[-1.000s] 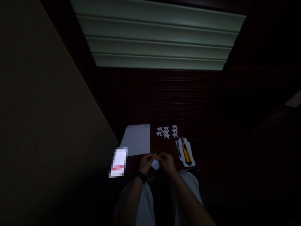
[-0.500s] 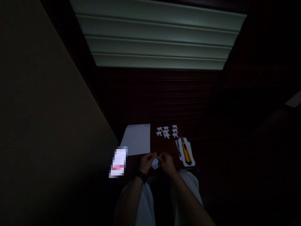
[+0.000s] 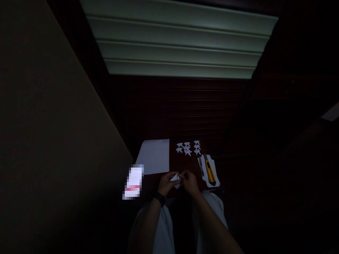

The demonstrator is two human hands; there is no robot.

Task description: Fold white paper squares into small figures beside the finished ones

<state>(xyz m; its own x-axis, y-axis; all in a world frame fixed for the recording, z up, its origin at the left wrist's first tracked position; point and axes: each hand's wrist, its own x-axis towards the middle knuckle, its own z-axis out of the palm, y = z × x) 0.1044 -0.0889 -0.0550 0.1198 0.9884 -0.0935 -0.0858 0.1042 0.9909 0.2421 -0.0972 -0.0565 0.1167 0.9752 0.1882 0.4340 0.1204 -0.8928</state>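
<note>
Between my hands, near the front edge of the dark table, is a small folded white paper (image 3: pixel 177 184) with a pointed lower end. My left hand (image 3: pixel 166 182) is closed on its left side, the thumb lying across the front. On the right, the fingers of my right hand (image 3: pixel 189 181) pinch the upper right part of the same paper. Beyond my hands lie several small folded paper shapes (image 3: pixel 187 152), grouped at the back of the table.
A large white sheet (image 3: pixel 156 157) lies at the back left. To the right, a yellow box cutter (image 3: pixel 210 173) and a dark pen-like tool (image 3: pixel 201 166) rest on white paper pieces (image 3: pixel 215 173). At the left is a bright, pixelated object (image 3: pixel 134 181). A slatted panel (image 3: pixel 174 113) rises behind.
The folded paper has turned and come up between my hands, showing more of its white face. My left thumb has moved across it. The things on the table have stayed put.
</note>
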